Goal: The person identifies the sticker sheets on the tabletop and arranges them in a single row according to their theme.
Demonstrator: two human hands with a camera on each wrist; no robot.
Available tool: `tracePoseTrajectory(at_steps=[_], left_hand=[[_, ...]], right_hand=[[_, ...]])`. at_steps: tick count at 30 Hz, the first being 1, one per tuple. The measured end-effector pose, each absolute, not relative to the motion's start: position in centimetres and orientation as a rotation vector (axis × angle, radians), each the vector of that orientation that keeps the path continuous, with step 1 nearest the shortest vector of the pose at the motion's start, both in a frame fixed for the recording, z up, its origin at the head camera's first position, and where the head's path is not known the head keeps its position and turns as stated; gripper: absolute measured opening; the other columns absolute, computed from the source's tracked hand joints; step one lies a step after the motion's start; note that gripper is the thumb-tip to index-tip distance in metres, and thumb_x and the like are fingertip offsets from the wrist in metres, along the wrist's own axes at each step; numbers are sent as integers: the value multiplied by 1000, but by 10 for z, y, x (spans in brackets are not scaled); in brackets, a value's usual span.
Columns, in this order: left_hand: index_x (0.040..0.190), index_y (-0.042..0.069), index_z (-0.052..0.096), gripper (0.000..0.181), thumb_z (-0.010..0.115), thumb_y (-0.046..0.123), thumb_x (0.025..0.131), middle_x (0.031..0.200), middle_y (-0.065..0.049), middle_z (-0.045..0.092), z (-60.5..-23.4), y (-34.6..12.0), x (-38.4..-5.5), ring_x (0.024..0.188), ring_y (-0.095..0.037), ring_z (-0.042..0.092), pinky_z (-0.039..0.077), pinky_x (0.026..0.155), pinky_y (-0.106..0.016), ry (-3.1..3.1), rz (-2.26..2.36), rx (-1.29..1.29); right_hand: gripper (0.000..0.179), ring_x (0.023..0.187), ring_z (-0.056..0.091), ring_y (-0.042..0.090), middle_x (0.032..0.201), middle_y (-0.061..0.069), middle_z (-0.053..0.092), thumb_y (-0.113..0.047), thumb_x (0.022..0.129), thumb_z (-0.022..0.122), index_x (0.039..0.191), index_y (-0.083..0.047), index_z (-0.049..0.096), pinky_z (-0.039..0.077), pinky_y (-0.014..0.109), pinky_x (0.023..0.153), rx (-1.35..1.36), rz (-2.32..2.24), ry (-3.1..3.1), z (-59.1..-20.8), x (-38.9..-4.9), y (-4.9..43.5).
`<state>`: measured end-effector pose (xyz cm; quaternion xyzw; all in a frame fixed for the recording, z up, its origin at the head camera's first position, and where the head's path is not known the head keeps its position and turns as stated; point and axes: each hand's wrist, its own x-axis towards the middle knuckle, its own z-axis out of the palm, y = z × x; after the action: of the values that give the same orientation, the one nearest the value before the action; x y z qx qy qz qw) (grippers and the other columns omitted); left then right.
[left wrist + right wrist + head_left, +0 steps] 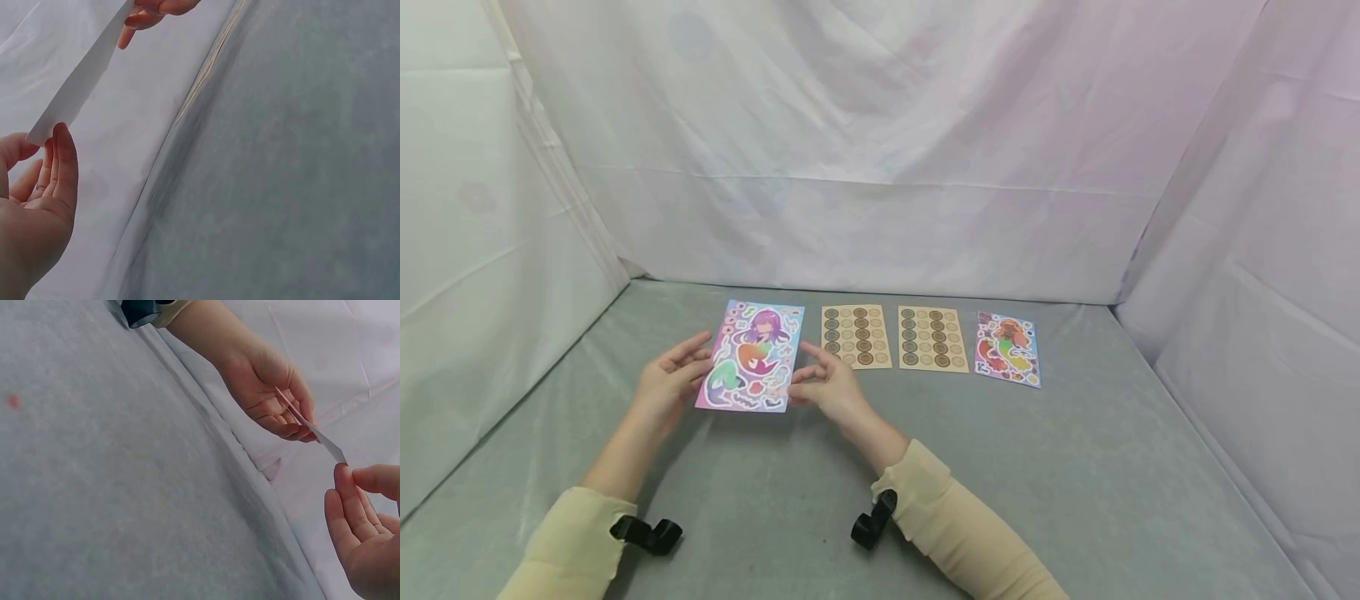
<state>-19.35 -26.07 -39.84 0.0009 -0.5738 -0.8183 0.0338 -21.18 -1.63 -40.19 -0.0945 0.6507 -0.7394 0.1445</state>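
A mermaid sticker sheet (758,358), with a purple-haired figure on a pink and blue ground, is held up above the table between both hands. At its left edge, my left hand (668,379) pinches it between thumb and fingers. My right hand (835,387) pinches the opposite edge the same way. In the left wrist view the left hand (40,200) grips one end of the sheet (81,78), whose pale back shows. The right wrist view has the right hand (369,531) at one end of the thin sheet (325,444), nearly edge-on.
Two tan sheets of round stickers (855,337) (932,338) lie side by side at the table's back. Right of them lies another colourful mermaid sticker sheet (1007,350). Grey cloth covers the table (1000,467); white curtains (865,150) stand behind and at both sides.
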Motion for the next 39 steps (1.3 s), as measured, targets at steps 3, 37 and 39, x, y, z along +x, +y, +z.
tracePoseTrajectory(at_steps=[3, 37, 39], left_hand=[[110, 22, 70, 36, 61, -6, 90, 94, 0, 65, -399, -264, -191, 85, -10, 64, 54, 73, -22, -1774, -2526, -68], [145, 9, 41, 51, 47, -5, 96, 104, -4, 64, -409, -293, -178, 90, -15, 65, 55, 75, -27, -2150, -2396, -523], [146, 8, 38, 53, 48, -6, 96, 104, -4, 64, -410, -294, -177, 90, -15, 65, 55, 76, -27, -2164, -2385, -533]], right_hand=[[74, 67, 65, 18, 81, 9, 66, 18, 76, 67, 142, -7, 44, 57, 35, 70, -286, -2132, 1857, -401, -209, -16], [85, 61, 63, 16, 76, 9, 62, 23, 74, 64, 147, -9, 36, 57, 36, 68, -400, -2125, 1784, -401, -185, -17], [84, 62, 63, 16, 76, 8, 62, 22, 74, 65, 147, -9, 36, 57, 36, 68, -397, -2118, 1786, -402, -184, -17]])
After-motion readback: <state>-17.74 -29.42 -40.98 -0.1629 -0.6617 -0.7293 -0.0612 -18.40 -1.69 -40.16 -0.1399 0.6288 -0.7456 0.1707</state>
